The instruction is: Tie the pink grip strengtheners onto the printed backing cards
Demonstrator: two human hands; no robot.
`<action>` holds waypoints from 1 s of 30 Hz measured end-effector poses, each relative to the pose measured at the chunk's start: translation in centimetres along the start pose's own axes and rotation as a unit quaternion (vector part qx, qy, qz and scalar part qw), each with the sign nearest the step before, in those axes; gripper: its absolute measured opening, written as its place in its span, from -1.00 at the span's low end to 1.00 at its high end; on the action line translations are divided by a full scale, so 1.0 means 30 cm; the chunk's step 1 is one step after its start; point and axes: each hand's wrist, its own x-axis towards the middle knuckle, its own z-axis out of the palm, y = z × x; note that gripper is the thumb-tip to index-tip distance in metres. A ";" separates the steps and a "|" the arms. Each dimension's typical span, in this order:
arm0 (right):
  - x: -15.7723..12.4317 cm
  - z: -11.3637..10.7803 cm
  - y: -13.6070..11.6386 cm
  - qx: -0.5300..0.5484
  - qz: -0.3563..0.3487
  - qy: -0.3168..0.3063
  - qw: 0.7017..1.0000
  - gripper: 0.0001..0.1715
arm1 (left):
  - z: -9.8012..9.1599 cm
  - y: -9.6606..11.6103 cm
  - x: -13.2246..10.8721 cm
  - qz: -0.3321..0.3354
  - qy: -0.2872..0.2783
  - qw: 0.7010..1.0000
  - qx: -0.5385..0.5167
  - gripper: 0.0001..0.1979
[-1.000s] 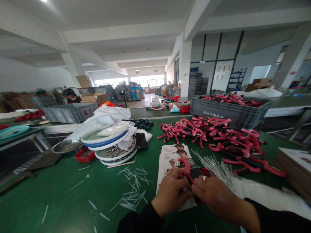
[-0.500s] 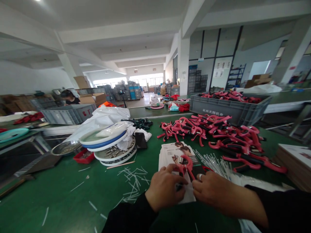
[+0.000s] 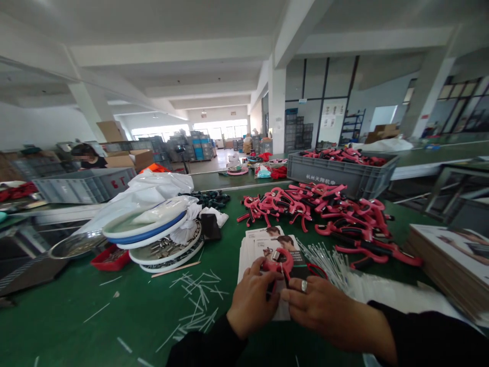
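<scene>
In the head view, the camera had swung to the right since half a second earlier, so everything on the green bench [image 3: 145, 306] sat further left in the picture, and the stack of printed cards [image 3: 439, 260] at the right showed more fully. The pink tool [image 3: 287, 261] was between the two hands, its curved end up, above the fanned cards [image 3: 245, 257] in front of the person. The left hand [image 3: 252, 295] was closed on the tool's left side, fingers over it and thumb below, much as before. The right hand [image 3: 324, 311] had its fingers bent in close at the tool's lower right; what they pinched was hidden. The gap between the hands looked slightly narrower than in the previous frame. The heap of pink tools [image 3: 344, 209] beyond the cards looked unchanged, as did the bundle of clear ties [image 3: 324, 260] just beside the right hand and the short white strips [image 3: 202, 295] scattered to the left.
</scene>
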 end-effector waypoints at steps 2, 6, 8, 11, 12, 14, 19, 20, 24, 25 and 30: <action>-0.006 0.012 0.005 0.006 0.044 0.000 0.999 -0.75 | 0.012 -0.005 0.003 -0.003 0.021 1.000 -0.005 -0.64; -0.025 0.034 0.008 0.047 0.110 0.010 0.993 -0.69 | 0.022 -0.010 -0.007 -0.037 0.071 0.996 -0.026 -0.61; -0.034 0.046 0.007 0.067 0.123 0.018 0.990 -0.66 | 0.014 -0.012 -0.012 -0.019 0.046 0.998 -0.040 -0.71; -0.037 0.063 0.010 0.073 0.127 0.021 0.989 -0.62 | -0.005 -0.012 -0.010 0.026 -0.010 0.999 -0.034 -0.83; -0.036 0.067 0.012 0.068 0.122 0.021 0.990 -0.61 | -0.011 -0.011 -0.007 0.032 -0.017 0.999 -0.028 -0.83; -0.029 0.068 0.018 0.050 0.096 0.022 0.994 -0.64 | -0.022 -0.009 0.000 0.029 -0.015 0.999 -0.019 -0.83; -0.015 0.044 0.041 -0.021 0.006 0.030 0.999 -0.74 | -0.051 0.003 0.011 0.034 -0.027 0.999 -0.007 -0.76; -0.013 0.039 0.046 -0.038 -0.011 0.031 0.999 -0.75 | -0.056 0.008 0.012 0.036 -0.030 0.999 0.000 -0.76; -0.008 0.027 0.055 -0.079 -0.052 0.028 0.995 -0.76 | -0.065 0.028 0.016 0.049 -0.028 0.998 0.041 -0.79; -0.006 0.027 0.053 -0.081 -0.054 0.028 0.995 -0.76 | -0.064 0.031 0.017 0.055 -0.026 0.997 0.050 -0.80; -0.028 0.060 0.057 -0.030 -0.012 0.054 0.998 -0.72 | -0.042 0.011 0.019 0.047 -0.008 0.997 0.060 -0.83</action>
